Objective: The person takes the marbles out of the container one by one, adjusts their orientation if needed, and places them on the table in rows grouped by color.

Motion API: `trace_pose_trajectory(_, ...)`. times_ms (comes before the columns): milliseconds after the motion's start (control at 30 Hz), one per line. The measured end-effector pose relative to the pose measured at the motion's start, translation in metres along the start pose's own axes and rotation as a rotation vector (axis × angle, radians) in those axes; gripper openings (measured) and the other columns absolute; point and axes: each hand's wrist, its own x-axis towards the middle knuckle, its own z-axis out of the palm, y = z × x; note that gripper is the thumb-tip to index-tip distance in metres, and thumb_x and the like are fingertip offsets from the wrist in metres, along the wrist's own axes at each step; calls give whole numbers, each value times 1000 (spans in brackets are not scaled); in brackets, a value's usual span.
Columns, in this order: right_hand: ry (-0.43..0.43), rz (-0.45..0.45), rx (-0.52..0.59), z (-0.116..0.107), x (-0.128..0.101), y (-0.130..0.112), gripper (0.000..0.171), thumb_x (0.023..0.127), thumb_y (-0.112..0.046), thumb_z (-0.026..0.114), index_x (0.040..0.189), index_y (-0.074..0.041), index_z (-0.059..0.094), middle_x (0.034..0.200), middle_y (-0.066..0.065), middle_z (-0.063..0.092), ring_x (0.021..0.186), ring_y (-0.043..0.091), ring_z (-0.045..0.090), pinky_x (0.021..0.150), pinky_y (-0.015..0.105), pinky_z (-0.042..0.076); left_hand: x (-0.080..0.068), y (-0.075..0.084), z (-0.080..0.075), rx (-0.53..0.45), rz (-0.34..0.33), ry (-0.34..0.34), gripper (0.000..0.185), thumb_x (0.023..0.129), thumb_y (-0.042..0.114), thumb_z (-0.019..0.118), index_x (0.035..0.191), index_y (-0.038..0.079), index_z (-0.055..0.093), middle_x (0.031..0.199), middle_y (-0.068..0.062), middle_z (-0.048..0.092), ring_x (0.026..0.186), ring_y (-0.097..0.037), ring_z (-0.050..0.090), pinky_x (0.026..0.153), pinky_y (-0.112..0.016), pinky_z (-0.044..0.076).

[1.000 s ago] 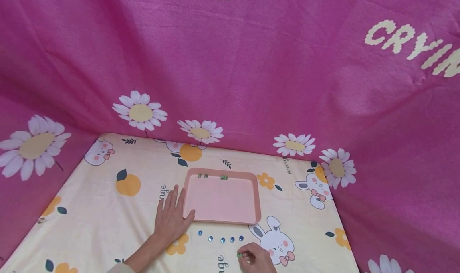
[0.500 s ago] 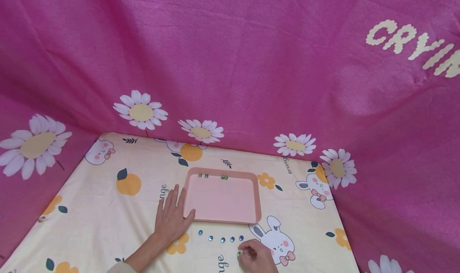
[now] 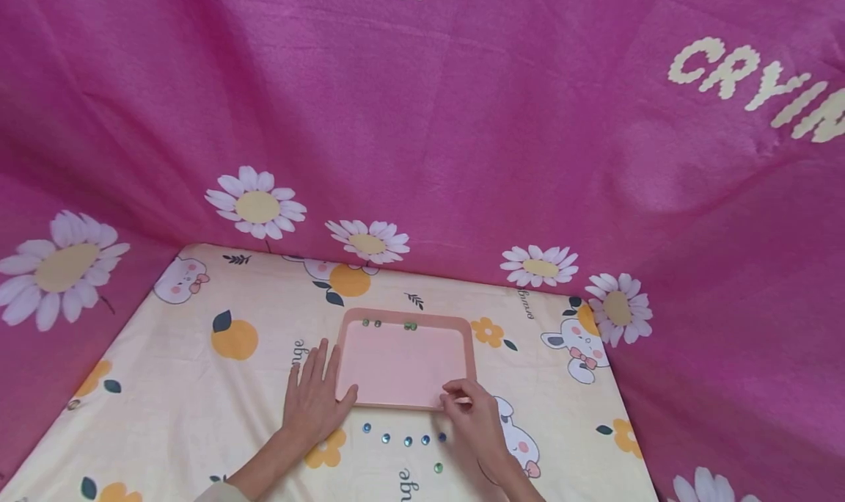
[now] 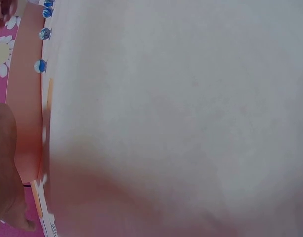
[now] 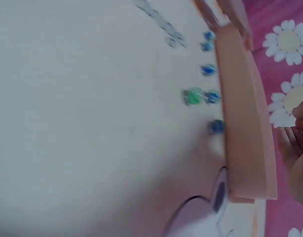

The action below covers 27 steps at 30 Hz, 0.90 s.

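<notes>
A pink tray [image 3: 470,355] lies on the cartoon-print tablecloth, with three small green beads [image 3: 378,324] along its far edge. My left hand [image 3: 315,403] rests flat on the cloth, its thumb against the tray's near left corner. My right hand [image 3: 470,414] hovers at the tray's near right edge with its fingertips bunched; whether they pinch anything is hidden. Several blue beads [image 3: 407,441] lie in a row in front of the tray, and one green bead [image 3: 438,468] lies nearer to me. The right wrist view shows the green bead [image 5: 193,96], blue beads [image 5: 218,126] and tray rim [image 5: 245,123].
Pink daisy-print fabric [image 3: 422,157] hangs as a backdrop behind and beside the table. The tablecloth [image 3: 198,384] stretches out to the left of my left hand. The left wrist view shows the tray [image 4: 25,98] and blue beads [image 4: 40,65] at its left edge.
My right hand has moved from beside the lone green bead up to the tray's near right edge. That green bead stays on the cloth. The left hand has not moved.
</notes>
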Motion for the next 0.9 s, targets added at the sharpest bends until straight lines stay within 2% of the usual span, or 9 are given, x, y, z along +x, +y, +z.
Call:
trace_pose_trajectory(100,17,-41,1,4,21,0,14,91,-5,71,104,-3,71,97,2,71,89,15,67,77,24,57,0,-1,0,11,2,-2,84,93,54,55,155,2,33,162,-20,23,146,-39,24,116,-61,18)
trace_pose_trajectory(233,30,-29,-11,10,46,-1,13,92,-8,70,105,-3,71,100,5,71,92,18,67,79,26,57,0,-2,0,16,11,4,84,93,54,55,154,1,34,161,-20,24,146,-39,24,115,-61,19)
trace_pose_trajectory(433,32,48,-3,18,77,-2,16,92,-8,71,107,-3,71,96,1,70,90,18,66,81,31,58,0,-2,0,14,16,16,83,92,53,56,154,2,35,161,-20,24,146,-39,25,115,-61,19)
trace_pose_trajectory(667,19,131,66,31,101,1,19,91,-7,72,109,0,70,104,8,67,96,21,64,87,35,56,0,-1,0,17,16,17,83,92,54,56,153,2,36,161,-20,24,146,-39,25,116,-61,18)
trace_pose_trajectory(767,24,135,40,35,107,1,19,91,-10,73,108,-3,73,101,5,68,94,20,63,84,33,56,-1,-1,-1,21,14,14,83,92,54,56,154,2,35,161,-20,24,146,-39,25,116,-61,17)
trace_pose_trajectory(900,39,163,-49,42,115,4,19,90,-14,75,109,-13,77,100,-1,66,88,18,61,77,32,57,-1,-2,0,28,13,17,84,92,54,55,154,2,35,161,-20,24,145,-39,26,116,-61,17)
